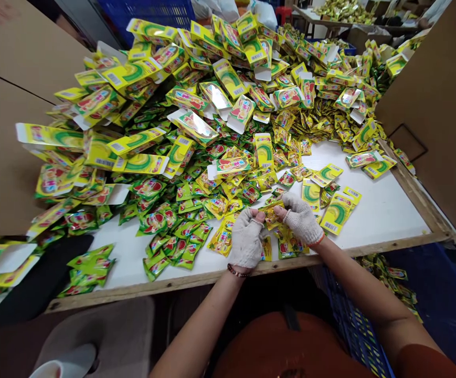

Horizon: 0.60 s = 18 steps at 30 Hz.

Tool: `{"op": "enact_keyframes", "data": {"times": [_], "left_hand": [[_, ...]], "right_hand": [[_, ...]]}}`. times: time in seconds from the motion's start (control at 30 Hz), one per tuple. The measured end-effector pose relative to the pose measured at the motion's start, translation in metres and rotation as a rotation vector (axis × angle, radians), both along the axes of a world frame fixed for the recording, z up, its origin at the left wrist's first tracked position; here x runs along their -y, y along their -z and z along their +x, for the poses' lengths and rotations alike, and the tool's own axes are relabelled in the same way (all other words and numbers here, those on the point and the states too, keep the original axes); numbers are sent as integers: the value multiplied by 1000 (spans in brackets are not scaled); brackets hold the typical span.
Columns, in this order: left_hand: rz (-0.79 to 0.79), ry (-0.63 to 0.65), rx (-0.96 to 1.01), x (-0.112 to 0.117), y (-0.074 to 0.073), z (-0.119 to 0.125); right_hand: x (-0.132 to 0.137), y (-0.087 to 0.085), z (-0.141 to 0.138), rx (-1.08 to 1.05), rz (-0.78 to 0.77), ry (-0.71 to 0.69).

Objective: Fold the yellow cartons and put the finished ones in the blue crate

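Note:
My left hand (246, 239) and my right hand (301, 218), both in white knit fingerless gloves, meet over the near edge of the white table (377, 215). Between their fingertips they pinch a small stack of yellow sachets (270, 214). Loose green and yellow sachets (172, 231) lie spread just left of and under my hands. Flat yellow-green cartons (336, 212) lie to the right of my right hand. A tall heap of open yellow cartons (196, 94) fills the far half of the table.
Brown cardboard walls stand at the left (11, 94) and right (436, 105) of the table. A blue crate (353, 331) holding sachets sits below the table's wooden front edge at the right. A cup (64, 365) shows at the bottom left. Another heaped table (341, 10) stands far behind.

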<state>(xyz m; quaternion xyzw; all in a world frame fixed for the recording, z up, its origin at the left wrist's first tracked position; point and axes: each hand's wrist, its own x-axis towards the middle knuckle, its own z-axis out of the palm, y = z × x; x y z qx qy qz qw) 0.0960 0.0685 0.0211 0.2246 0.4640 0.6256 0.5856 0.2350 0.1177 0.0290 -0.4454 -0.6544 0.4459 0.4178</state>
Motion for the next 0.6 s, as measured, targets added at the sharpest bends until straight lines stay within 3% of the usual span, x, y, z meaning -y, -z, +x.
{"op": "enact_keyframes", "data": {"times": [0.13,0.27,0.33,0.43,0.5,0.6], "left_hand": [[40,59,-160,3,1,-6],[22,47,-154,0,1,-11],[-11,32,-90,-3,-1,-15],[-61,48,-14,-6,-6,-25],[-75,83,-21,-7,-9,-30],[-65,90,-82,-5,-11,-35]], "right_hand": [[-1,0,2,-21,-71,-70],[2,-3,1,0,-26,-65],[3,-5,2,-8,76,-15],[2,-5,7,35,363,3],[1,-4,9,110,522,-103],[-2,0,10,232,644,-307]]}}
